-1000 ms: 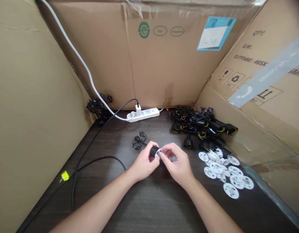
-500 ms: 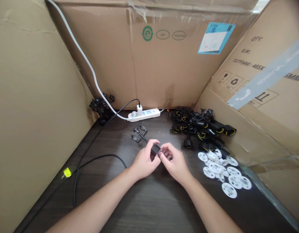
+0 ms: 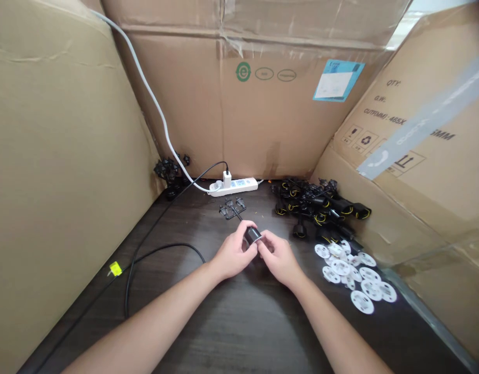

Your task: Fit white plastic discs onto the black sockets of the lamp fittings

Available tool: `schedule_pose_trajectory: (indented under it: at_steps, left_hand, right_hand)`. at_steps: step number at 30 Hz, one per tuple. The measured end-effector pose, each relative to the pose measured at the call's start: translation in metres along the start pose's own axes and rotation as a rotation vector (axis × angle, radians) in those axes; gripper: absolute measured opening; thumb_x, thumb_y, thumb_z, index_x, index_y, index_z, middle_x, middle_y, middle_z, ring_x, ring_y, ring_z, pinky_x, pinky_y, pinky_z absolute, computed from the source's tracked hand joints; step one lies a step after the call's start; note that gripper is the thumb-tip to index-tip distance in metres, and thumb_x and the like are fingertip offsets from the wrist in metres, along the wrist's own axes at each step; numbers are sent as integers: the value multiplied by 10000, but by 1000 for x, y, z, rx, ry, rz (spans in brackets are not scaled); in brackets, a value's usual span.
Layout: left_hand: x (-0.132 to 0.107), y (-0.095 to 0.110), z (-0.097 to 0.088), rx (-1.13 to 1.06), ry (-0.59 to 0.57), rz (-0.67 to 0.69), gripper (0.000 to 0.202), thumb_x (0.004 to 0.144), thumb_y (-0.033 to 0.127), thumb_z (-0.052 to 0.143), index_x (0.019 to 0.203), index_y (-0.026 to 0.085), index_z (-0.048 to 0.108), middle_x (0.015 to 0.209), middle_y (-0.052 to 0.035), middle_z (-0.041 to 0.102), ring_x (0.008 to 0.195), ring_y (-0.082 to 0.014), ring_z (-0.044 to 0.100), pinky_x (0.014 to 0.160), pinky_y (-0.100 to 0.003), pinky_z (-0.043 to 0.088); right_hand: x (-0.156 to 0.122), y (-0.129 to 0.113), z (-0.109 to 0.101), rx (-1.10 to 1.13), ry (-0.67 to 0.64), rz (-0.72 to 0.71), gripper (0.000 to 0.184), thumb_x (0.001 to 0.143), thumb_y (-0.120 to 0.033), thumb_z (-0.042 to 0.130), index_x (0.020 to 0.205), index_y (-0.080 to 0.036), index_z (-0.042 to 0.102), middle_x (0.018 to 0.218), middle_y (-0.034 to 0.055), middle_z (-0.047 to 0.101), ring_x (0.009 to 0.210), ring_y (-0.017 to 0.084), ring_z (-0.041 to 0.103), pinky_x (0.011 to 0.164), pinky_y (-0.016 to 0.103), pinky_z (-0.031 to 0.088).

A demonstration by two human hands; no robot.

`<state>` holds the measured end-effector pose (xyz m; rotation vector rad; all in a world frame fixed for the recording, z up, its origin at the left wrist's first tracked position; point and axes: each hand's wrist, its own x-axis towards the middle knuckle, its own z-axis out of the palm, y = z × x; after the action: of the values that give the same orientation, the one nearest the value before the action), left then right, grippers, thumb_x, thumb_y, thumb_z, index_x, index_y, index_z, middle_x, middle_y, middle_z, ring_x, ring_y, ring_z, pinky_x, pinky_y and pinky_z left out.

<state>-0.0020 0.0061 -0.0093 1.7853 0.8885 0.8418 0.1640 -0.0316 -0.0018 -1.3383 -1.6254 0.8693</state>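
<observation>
Head view: left hand (image 3: 232, 255) and right hand (image 3: 278, 259), fingers pinched on small black cap (image 3: 252, 235), white discs (image 3: 354, 275) nearby.

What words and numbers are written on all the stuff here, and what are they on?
"e": green logo, back box.
"QTY:": right box.
"G.W.:": right box.
"CUTF(MM) : 465X": right box.
"5MM": right box, past the tape.
Too small or blurred: two ovals, blue label, tape lettering, white discs.
No writing shows on the small black part in the left hand and right hand.
</observation>
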Motion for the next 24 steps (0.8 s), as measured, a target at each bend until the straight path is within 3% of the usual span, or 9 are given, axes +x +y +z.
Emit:
schedule_pose_trajectory:
  at_steps: [12,19,24]
  left_hand:
    - [2,7,2,-291,-96,29,227,877,209,589,1070,220,471,734,57,550,639,-108,569,608,-210,449]
    - [4,1,3,-248,-77,41,202,898,197,558,1073,216,458,782,51,539,658,-96,519,613,-203,406]
    - [4,3,1,-142,-48,19,216,885,221,584,1068,216,469,793,63,483,640,-87,422,593,-202,353]
  right_hand:
    - [1,-2,3,5,-51,-49,272,965,-327,449,727,-218,520,610,-21,564,571,152,565,579,242,427]
    - [1,3,3,-13,-14,-32,280,961,-332,494,722,-204,562,609,-27,559,574,145,541,575,242,399]
    - [2,1,1,-25,87,-29,192,909,-368,601,804,-207,613,659,-20,596,582,148,534,567,244,401]
